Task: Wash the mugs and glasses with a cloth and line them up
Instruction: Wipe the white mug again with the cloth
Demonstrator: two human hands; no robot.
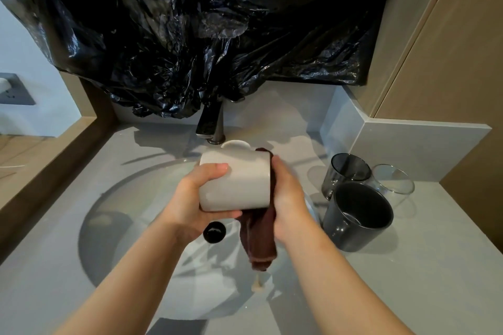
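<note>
White ceramic, the mug point(239, 182) lies on its side at centre frame over the sink point(109, 226), long axis left to right, mouth rightward, handle toward the tap point(209, 122); the left hand point(196, 198) wraps its body, thumb on top; the right hand point(288, 198) grips a brown cloth point(261, 242) against the mouth, fingertips hidden; bare desk point(408, 266) lies lower right, in front of the dark mug point(356, 215), smoked glass point(343, 174) and clear glass point(394, 179).
</note>
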